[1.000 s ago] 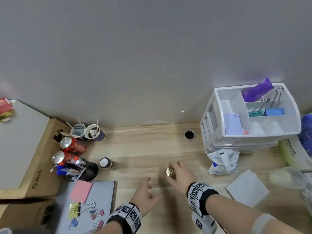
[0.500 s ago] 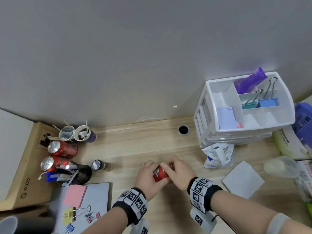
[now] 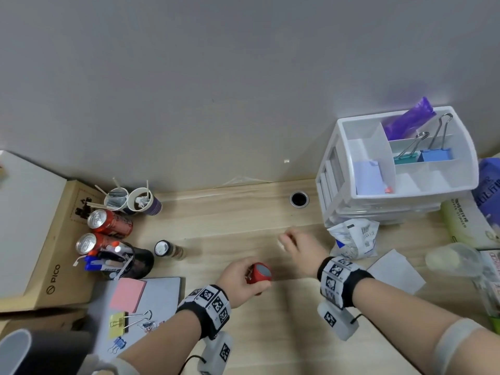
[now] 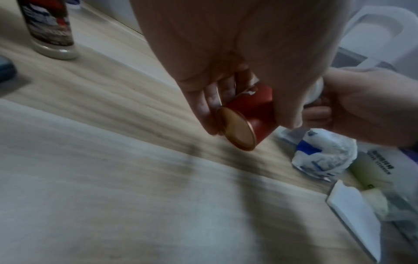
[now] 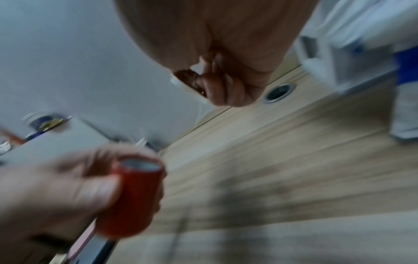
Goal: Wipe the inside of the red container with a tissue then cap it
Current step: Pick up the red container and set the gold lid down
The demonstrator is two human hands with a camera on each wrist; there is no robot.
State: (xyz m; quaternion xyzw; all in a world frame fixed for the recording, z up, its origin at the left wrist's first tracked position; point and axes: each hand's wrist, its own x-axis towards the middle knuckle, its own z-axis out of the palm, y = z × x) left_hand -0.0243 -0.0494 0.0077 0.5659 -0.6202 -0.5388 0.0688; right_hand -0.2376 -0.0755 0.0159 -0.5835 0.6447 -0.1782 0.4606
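Red container (image 3: 258,274) sits in my left hand (image 3: 238,280), fingers wrapped round its wall, mouth up, long axis tilted toward 1 o'clock. My right hand (image 3: 299,249), at 2 o'clock from it, pinches the cap (image 5: 189,84). Only the right wrist view shows that cap; head view hides it.

1. A white plastic organiser (image 3: 400,169) stands at the back right of the wooden desk (image 3: 243,220), against the grey wall.
2. Inside the organiser: a purple bag (image 3: 408,121), a teal binder clip (image 3: 405,159) and a blue binder clip (image 3: 435,155) side by side.
3. A crumpled white packet (image 3: 354,236) lies just in front of the organiser.
4. A round cable hole (image 3: 299,198) sits just left of the organiser.
5. Two red cans (image 3: 111,222) stand far left of the organiser.
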